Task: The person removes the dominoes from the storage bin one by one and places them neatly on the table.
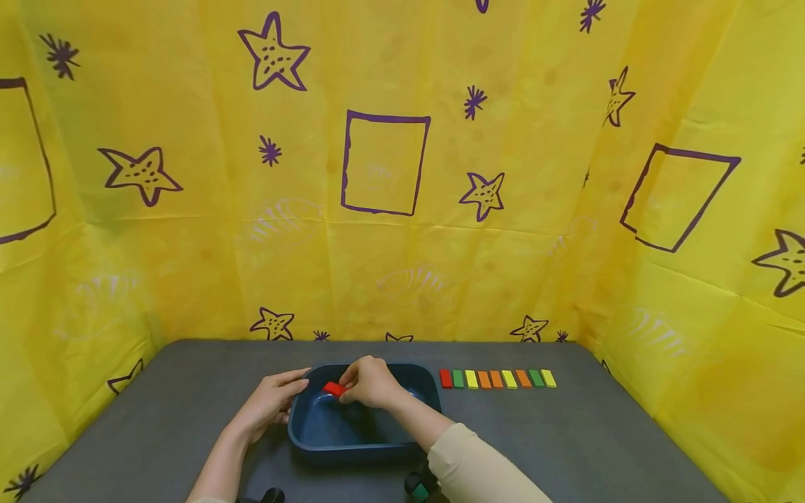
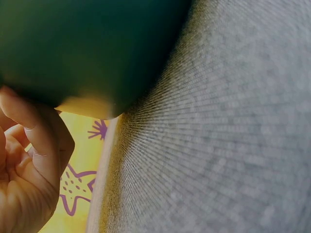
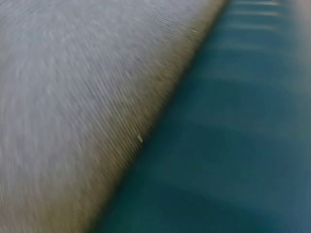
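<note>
A dark blue rectangular basin (image 1: 352, 454) stands on the table in the head view. At its left side my left hand (image 1: 273, 399) grips the rim; the left wrist view shows this hand (image 2: 29, 170) with bent fingers against the basin wall (image 2: 92, 48). Inside the basin, my right hand (image 1: 372, 383) pinches a red domino-like block (image 1: 334, 389) between thumb and fingers. My right forearm crosses over the basin's right front rim and hides part of it. Only the blurred basin wall (image 3: 209, 145) and tabletop appear in the right wrist view, without the hand.
Right of the basin, a row of several small blocks (image 1: 497, 379) in red, green, yellow and orange lies on the grey table (image 1: 597, 447). Small dark objects (image 1: 418, 485) sit by the front edge. A yellow patterned curtain (image 1: 390, 279) encloses the back and sides.
</note>
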Tool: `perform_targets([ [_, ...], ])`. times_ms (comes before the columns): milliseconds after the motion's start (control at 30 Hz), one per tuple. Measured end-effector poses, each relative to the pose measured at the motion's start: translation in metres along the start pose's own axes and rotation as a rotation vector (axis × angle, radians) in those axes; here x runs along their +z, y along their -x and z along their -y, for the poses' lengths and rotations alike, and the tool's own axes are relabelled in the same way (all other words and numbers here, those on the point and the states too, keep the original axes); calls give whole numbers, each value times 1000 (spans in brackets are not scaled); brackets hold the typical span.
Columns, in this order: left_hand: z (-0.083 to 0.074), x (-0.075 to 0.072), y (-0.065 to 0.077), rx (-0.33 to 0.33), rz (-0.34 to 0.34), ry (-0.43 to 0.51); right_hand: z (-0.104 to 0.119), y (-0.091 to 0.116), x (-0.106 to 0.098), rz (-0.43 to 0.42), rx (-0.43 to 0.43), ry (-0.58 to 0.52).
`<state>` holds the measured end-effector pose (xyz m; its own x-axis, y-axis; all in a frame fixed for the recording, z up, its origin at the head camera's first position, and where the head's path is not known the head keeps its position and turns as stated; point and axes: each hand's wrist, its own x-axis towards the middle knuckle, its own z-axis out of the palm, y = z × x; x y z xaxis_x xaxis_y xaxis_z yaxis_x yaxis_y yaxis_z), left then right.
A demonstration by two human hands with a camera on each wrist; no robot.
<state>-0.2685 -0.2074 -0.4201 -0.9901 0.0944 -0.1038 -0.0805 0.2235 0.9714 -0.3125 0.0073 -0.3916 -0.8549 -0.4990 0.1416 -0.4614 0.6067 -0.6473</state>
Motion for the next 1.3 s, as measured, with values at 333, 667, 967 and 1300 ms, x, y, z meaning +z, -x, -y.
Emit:
perform_targets([
  [333,0,1,0,-13,-15,-11,-3,4,-31,-35,-7,-27],
  [667,0,0,1,6,13,-3,-17,5,-60,-108,-8,-77],
  [967,0,0,1,15,22,3,-38,9,-82,-224,25,-96],
  [1300,0,-1,0,6,11,5,-67,17,-105,-352,145,-101],
])
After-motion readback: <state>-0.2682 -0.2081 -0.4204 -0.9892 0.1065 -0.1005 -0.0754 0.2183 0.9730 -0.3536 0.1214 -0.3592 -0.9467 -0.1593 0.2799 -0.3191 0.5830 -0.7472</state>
